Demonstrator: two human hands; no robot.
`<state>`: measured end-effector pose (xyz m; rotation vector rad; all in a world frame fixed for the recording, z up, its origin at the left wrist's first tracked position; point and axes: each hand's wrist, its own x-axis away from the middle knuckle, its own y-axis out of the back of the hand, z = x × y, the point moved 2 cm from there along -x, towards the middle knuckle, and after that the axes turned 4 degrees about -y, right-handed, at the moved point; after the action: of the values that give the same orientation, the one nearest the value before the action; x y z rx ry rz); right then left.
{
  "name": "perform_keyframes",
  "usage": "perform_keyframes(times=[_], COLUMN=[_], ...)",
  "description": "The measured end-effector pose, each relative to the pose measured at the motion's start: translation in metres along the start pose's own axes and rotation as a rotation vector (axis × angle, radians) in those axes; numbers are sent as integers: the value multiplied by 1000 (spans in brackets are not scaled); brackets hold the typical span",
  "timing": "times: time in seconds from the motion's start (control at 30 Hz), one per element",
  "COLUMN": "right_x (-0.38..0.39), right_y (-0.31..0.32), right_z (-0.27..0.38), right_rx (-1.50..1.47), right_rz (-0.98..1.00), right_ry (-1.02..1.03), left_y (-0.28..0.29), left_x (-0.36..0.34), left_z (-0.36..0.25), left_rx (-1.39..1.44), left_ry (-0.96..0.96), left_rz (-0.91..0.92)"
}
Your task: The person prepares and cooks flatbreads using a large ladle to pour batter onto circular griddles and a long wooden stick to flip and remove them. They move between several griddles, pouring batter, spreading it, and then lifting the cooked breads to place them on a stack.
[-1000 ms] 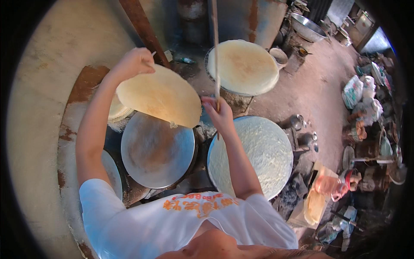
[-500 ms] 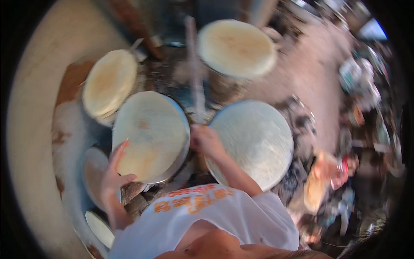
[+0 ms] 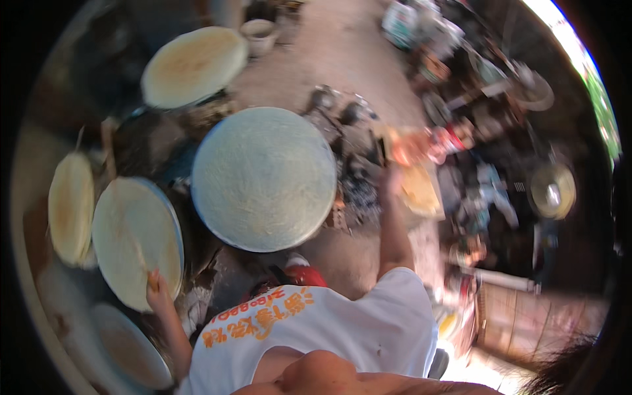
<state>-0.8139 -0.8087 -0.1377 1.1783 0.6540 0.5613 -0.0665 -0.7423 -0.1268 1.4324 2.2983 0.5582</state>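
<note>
At the left, my left hand (image 3: 159, 294) is held over the lower edge of a round griddle (image 3: 118, 257) covered with a pale, thin sheet of batter. Its fingers are closed around something small with a yellowish end, and a thin pale streak runs up from it. A larger round griddle (image 3: 264, 181), whitish with swirl marks, sits in front of my body. My right arm reaches out to the right. My right hand (image 3: 391, 179) is smeared by motion beside a yellowish board (image 3: 420, 187); a dark upright thing (image 3: 380, 150) shows just above the fingers.
More round griddles with pale tops stand at the far left (image 3: 71, 209) and the back (image 3: 194, 67). A grey one (image 3: 128, 345) lies lower left. A bucket (image 3: 259, 37) stands at the back. Ash and bricks (image 3: 359, 191) lie by the large griddle; bags (image 3: 421, 26) and clutter fill the right.
My view has swung to the right, so the griddles now appear farther left. My right hand has gone from between two griddles to the board. My left hand has changed from spread fingers to closed.
</note>
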Motion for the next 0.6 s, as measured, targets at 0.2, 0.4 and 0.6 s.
perform_keyframes(times=[0.2,0.4,0.6], right_x=[-56,-26,71], right_y=[-63,31,74], right_z=[-83,-47,137], right_rx=[520,143,-1178], right_rz=[229,-126,837], right_ry=[-18,-15,-60], left_y=[-10,-40,-46], left_x=[7,34,28], left_z=[-140,-143,-140], left_rx=[-353,-671,-818], left_ry=[231,147,-104], left_rz=[-116,-7,138])
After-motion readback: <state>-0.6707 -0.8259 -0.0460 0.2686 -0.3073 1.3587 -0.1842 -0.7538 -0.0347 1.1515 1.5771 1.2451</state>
